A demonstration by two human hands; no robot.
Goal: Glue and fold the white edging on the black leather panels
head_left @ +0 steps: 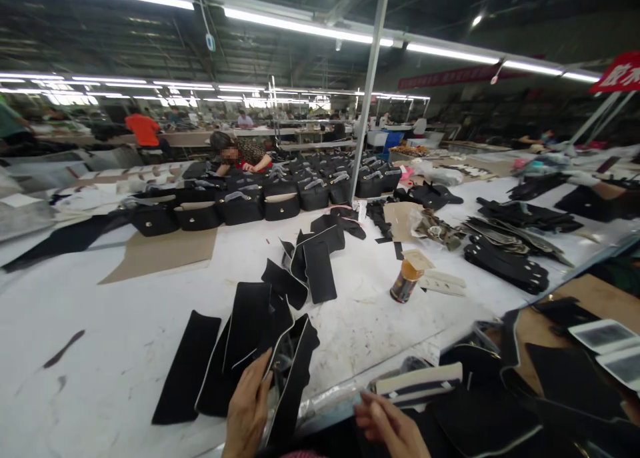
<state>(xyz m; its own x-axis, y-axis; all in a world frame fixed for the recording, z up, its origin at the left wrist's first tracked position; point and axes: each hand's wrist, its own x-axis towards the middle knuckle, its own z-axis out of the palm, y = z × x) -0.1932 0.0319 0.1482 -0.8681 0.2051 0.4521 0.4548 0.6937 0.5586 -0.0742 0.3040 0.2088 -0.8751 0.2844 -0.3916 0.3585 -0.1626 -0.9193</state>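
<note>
My left hand (249,405) is closed on the edge of a black leather piece (295,385) at the front of the white table (120,331). More black panels (187,368) lie just left of it, some with pale edges. Beyond them sits a loose pile of black pieces (320,271). My right hand (387,423), slightly blurred, is raised near the table's front edge with its fingers curled; whether it pinches anything is too unclear to tell. A cream and black folded piece (419,383) lies just behind it.
Rows of black handbags (243,207) line the table's far side, with a person (250,153) behind them. A jar with an orange top (406,281) stands right of centre. Stacked black parts (505,265) lie at the right; a metal post (367,91) rises mid-table.
</note>
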